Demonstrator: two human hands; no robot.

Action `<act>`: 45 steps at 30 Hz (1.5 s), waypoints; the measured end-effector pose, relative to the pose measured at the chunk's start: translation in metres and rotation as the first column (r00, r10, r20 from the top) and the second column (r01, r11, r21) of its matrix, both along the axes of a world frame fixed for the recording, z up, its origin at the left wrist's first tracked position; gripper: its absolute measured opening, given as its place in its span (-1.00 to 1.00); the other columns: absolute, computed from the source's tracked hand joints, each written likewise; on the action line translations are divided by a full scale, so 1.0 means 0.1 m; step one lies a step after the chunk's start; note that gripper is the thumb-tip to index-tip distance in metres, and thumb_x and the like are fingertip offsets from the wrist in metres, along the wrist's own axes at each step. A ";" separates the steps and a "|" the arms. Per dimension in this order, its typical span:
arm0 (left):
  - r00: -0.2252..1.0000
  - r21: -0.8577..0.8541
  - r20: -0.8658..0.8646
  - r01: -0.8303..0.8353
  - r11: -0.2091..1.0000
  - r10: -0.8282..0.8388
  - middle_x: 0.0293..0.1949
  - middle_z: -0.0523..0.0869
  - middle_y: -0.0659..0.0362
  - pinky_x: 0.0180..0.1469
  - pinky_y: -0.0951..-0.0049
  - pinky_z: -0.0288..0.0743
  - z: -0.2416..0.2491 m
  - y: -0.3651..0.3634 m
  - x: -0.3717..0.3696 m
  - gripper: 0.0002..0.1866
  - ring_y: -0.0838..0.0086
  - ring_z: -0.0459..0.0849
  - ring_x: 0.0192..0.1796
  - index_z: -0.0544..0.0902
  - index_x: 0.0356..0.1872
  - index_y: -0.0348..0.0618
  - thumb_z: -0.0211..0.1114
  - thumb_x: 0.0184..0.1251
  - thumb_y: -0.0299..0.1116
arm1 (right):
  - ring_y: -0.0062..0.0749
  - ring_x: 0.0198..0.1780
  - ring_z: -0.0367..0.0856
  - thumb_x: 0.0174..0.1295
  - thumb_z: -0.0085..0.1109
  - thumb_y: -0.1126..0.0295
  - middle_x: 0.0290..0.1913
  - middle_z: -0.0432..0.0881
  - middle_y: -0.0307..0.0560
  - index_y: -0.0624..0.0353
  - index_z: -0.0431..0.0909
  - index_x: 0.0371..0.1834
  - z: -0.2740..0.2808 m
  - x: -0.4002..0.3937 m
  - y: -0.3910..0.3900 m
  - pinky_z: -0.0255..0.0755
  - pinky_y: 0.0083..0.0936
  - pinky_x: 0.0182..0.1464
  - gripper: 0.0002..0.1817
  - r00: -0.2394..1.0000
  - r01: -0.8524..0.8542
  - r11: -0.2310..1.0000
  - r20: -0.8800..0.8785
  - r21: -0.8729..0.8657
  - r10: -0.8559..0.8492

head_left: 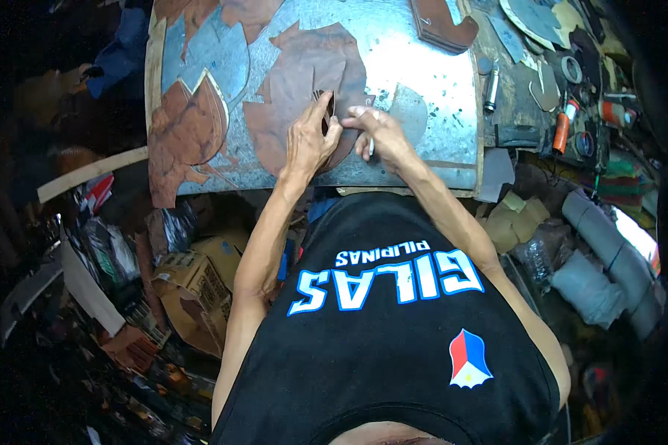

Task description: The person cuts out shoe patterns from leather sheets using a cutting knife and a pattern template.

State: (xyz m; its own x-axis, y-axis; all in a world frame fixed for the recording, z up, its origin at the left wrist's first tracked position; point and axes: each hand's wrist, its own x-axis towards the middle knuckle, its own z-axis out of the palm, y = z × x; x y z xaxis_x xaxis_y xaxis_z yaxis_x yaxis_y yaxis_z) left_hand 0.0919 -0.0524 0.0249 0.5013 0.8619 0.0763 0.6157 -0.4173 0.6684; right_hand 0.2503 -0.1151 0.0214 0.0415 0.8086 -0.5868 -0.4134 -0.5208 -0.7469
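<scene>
A large brown leather piece (pixel 289 85) lies on the metal-topped table (pixel 445 111). Over its right part, my left hand (pixel 311 139) grips a small stack of dark leather pieces (pixel 324 111) between thumb and fingers. Just to the right, my right hand (pixel 382 137) is closed, its fingers bent around a small, light, thin object (pixel 371 147) that I cannot identify. The fingertips of both hands are close to each other. A grey rounded piece (pixel 408 115) lies beyond my right hand.
Reddish-brown leather pieces (pixel 189 126) cover the table's left side. A stack of curved brown pieces (pixel 445 26) sits at the back right. Farther right, a side bench holds an orange tube (pixel 562 132), a tape roll (pixel 571 70) and a silver cylinder (pixel 492 87).
</scene>
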 end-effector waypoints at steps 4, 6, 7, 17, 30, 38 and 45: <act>0.997 -0.061 0.050 0.063 0.996 -0.060 0.13 0.60 -0.16 -0.04 0.24 0.62 0.03 0.03 -0.09 -0.49 0.00 0.68 0.00 0.42 0.29 -0.27 0.22 0.31 -0.41 | -0.58 -0.54 0.46 0.42 0.05 0.10 -0.29 0.68 0.02 0.35 0.55 0.04 -0.03 -0.20 0.01 0.36 -0.57 -0.54 -0.53 0.997 -0.057 0.998 0.049 -0.037 0.059; 0.990 -0.161 0.140 0.020 0.987 0.003 0.17 0.56 -0.17 -0.04 0.24 0.62 0.13 0.04 -0.26 -0.48 0.02 0.68 -0.01 0.40 0.31 -0.28 0.21 0.33 -0.40 | -0.55 -0.50 0.47 0.38 0.09 0.10 -0.32 0.67 -0.02 0.37 0.57 0.01 0.05 -0.23 0.05 0.39 -0.52 -0.46 -0.53 0.962 -0.094 0.995 0.258 -0.011 0.094; 0.970 -0.271 0.226 -0.021 0.962 0.085 0.22 0.53 -0.18 -0.05 0.25 0.63 0.18 0.08 -0.35 -0.47 0.04 0.68 -0.01 0.37 0.33 -0.29 0.20 0.35 -0.39 | -0.51 -0.46 0.49 0.34 0.14 0.10 -0.36 0.66 -0.05 0.39 0.59 -0.02 0.08 -0.24 0.07 0.41 -0.46 -0.39 -0.53 0.878 -0.142 0.990 0.461 -0.004 0.128; 0.929 -0.542 0.100 -0.248 0.803 0.355 -0.22 0.72 0.08 -0.20 0.49 0.55 -0.34 0.52 -1.51 -0.42 0.40 0.69 -0.21 0.37 0.30 -0.48 0.28 0.34 -0.36 | -0.08 -0.14 0.73 0.30 0.15 0.30 -0.15 0.72 0.27 0.34 0.59 0.07 0.12 -0.54 0.01 0.58 -0.29 -0.08 -0.62 0.672 -0.096 0.991 0.741 0.090 -0.002; 0.910 -0.816 0.344 0.167 0.553 0.232 -0.19 0.72 0.15 -0.21 0.60 0.58 -0.21 1.05 -1.11 -0.61 0.56 0.67 -0.27 0.57 0.09 -0.43 0.33 0.30 -0.41 | -0.65 -0.36 0.50 0.27 0.20 0.37 -0.37 0.64 -0.26 0.36 0.63 -0.03 -0.30 -0.34 -0.18 0.38 -0.64 -0.35 -0.70 0.727 0.277 0.933 0.585 0.230 -0.360; 0.920 -0.776 0.299 0.080 0.626 0.253 -0.25 0.72 0.18 -0.28 0.64 0.58 -0.44 1.11 -1.12 -0.52 0.61 0.66 -0.33 0.53 0.15 -0.48 0.38 0.25 -0.44 | -0.59 -0.45 0.49 0.24 0.20 0.29 -0.47 0.61 -0.22 0.36 0.63 -0.01 -0.05 -0.45 -0.12 0.37 -0.56 -0.39 -0.63 0.638 0.298 0.953 0.731 0.055 -0.242; 0.894 -0.801 0.312 0.064 0.596 0.323 -0.30 0.72 0.22 -0.30 0.66 0.55 -0.36 1.04 -1.17 -0.52 0.64 0.65 -0.34 0.52 0.18 -0.45 0.35 0.26 -0.46 | -0.24 -0.21 0.71 0.24 0.18 0.24 -0.20 0.72 0.19 0.35 0.61 0.05 -0.07 -0.47 -0.08 0.54 -0.38 -0.14 -0.57 0.660 0.239 0.963 0.748 -0.123 -0.068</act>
